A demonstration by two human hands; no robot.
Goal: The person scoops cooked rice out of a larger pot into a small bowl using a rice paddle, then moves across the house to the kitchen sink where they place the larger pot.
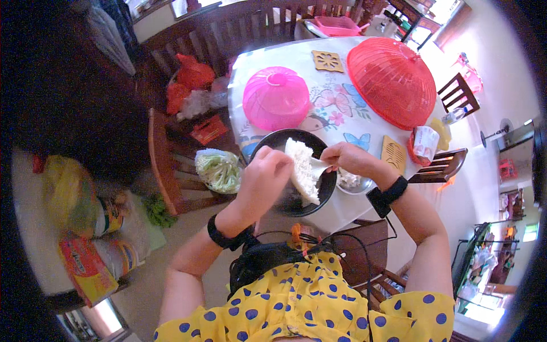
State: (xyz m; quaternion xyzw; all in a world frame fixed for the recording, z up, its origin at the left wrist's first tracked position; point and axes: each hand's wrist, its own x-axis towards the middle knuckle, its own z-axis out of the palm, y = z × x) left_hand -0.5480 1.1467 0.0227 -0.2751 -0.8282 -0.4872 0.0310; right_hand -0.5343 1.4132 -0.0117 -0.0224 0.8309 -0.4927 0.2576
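A white piece of cauliflower [302, 171], crumbly-topped with a smooth stalk, is held above a round black pan [328, 190]. My right hand [348, 157] pinches the stalk end on the right. At the left edge of the piece are the closed fingertips of my left hand [267, 175], slightly blurred. A metal bowl [364, 185] with white pieces in it stands just right of the pan, partly hidden by my right forearm. Left of my left hand, a pale green head of cauliflower [219, 171] rests stalks-up in a container on a wooden chair.
On the printed tablecloth [295, 53] stand a pink mesh food cover [277, 100] and a larger red one [391, 83]. Two wooden trivets [328, 62] lie there too. Red plastic bags [192, 75] are at the left. Cables [359, 239] hang before my body.
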